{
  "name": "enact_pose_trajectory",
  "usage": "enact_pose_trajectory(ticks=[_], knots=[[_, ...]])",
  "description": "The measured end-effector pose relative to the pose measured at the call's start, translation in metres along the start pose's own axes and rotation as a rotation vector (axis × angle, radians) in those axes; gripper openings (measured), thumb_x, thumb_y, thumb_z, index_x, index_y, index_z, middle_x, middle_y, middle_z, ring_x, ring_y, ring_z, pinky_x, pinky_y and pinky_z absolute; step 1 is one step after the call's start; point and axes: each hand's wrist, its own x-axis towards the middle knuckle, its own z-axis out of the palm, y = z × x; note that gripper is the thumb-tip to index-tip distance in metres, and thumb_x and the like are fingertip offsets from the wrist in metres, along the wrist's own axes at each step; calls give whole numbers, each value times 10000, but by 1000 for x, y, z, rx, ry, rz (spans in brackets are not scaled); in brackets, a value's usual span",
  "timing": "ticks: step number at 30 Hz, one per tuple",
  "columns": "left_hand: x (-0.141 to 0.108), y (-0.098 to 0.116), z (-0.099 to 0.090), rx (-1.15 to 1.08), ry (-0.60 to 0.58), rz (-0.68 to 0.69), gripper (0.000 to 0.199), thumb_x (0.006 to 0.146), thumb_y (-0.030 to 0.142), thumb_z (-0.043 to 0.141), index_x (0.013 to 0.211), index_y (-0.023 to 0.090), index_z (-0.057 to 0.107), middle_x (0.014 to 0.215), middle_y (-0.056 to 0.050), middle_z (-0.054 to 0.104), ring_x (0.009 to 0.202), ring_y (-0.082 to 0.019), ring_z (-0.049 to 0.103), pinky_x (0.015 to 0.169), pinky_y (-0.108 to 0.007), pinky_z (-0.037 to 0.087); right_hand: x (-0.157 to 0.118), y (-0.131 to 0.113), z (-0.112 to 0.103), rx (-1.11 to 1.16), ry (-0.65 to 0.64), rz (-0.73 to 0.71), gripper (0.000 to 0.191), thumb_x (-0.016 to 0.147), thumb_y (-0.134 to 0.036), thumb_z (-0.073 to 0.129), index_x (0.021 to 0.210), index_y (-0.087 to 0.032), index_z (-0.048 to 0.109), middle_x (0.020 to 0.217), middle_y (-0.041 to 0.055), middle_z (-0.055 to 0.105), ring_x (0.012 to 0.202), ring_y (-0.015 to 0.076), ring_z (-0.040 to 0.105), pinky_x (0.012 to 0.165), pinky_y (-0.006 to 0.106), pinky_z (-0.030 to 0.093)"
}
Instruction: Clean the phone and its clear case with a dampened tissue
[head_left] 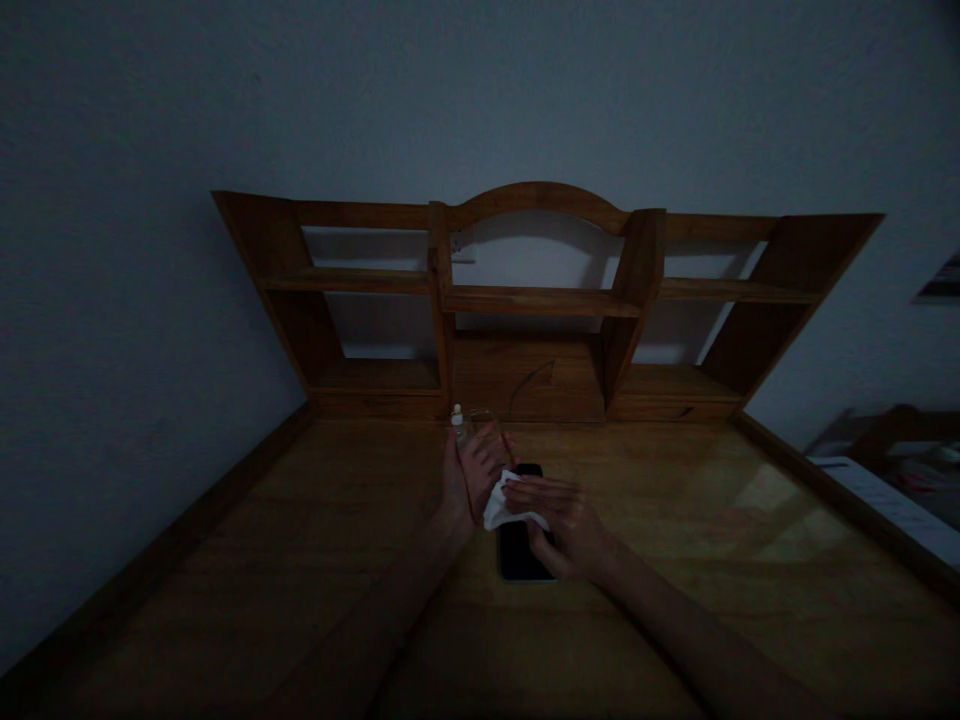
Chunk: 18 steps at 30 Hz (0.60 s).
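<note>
- While the room sits in dim light, the left hand (469,480) and right hand (570,530) meet near the middle of a wooden worktop (225,580), towards its far side.
- Left hand: its fingers (491,460) curl narrowly around a clear bottle (480,432), which tilts so that its white cap (457,414) points left and far (any liquid inside is too dark to make out).
- Right hand: its fingers (551,495) close narrowly on a white tissue (506,505), with the thumb tucked beneath it.
- A black smartphone (525,555) lies flat on the worktop, directly under the tissue and right hand, which cover its far part.
- Handling: a tissue folded into a small pad under the fingers would probably meet the phone more evenly, and a more upright bottle would seem less likely to drip.
- Around them: a wooden shelf unit (540,300) stands along the far edge of the worktop, and a white wall socket (463,247) shows through it. Beyond the right edge lies a white sheet (892,505).
</note>
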Motion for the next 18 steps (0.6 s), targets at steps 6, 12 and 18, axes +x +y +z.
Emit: enact_pose_trajectory(ticks=[6,12,18], knots=[[3,-3,-1,101,-26,-30,747,901,631,263,1356,70,452,1174,-228,609,1005,-294,629,848,-466,513,6,-9,0,75,-140,26,402,813,-133,487,1198,-158,599,1299,92,605,1260,190,520,1118,410,364],[5,-5,-4,100,-28,-67,729,901,631,273,1336,86,483,1124,-206,633,970,-280,637,845,-465,517,15,-17,-6,101,-201,-13,395,887,-150,442,1265,-155,559,1354,112,555,1327,200,440,1137,448,320],[6,-4,-7,123,-55,-43,707,891,641,302,1274,97,541,1149,-201,622,1021,-286,618,871,-466,507,17,-22,-5,64,-237,15,373,928,-171,425,1280,-156,547,1396,116,512,1364,193,383,1153,447,290]])
